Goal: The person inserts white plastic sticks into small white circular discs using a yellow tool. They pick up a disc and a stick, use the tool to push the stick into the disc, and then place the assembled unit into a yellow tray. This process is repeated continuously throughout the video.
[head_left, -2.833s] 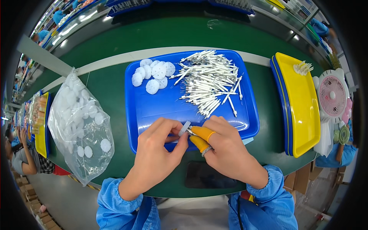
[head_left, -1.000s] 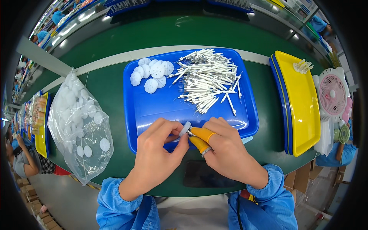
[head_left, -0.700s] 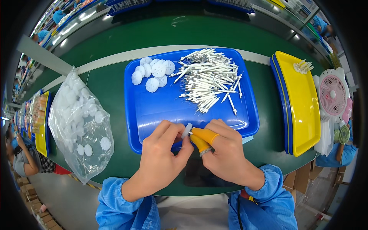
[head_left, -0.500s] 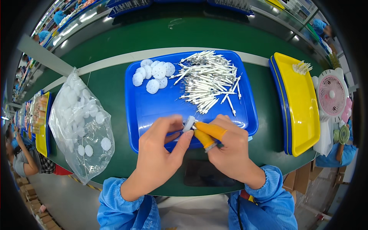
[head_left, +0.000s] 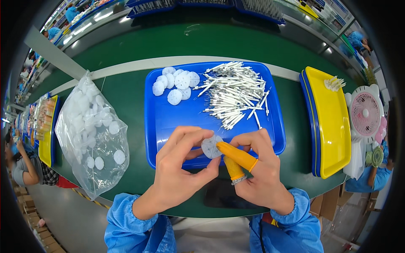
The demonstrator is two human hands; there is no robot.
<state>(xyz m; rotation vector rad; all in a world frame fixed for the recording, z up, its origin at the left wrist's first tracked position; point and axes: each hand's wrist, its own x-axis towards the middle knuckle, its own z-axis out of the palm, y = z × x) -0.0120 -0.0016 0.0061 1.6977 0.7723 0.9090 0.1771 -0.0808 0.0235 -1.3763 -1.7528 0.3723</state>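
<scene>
Above the near edge of a blue tray (head_left: 168, 122), a round white disc (head_left: 210, 147) with small holes is pinched by its left rim between the thumb and fingers of my left hand (head_left: 177, 164). My right hand (head_left: 258, 168) wears yellow finger cots on thumb and index finger. Its index tip presses on the disc's right edge, and those fingers are closed there; whether a small part is hidden beneath them cannot be seen. Farther back in the tray lie a group of similar white discs (head_left: 174, 96) and a large heap of thin white sticks with wire ends (head_left: 232, 95).
A clear plastic bag of white discs (head_left: 90, 126) lies left on the green table (head_left: 126, 101). At right are stacked yellow and blue trays (head_left: 329, 135), a pink-and-white fan (head_left: 365, 110) and a dark flat object (head_left: 228, 196) near the table's front edge.
The disc has turned from edge-on to facing up toward me. My right fingers have shifted onto its right edge. The view has moved slightly, so the tray sits lower.
</scene>
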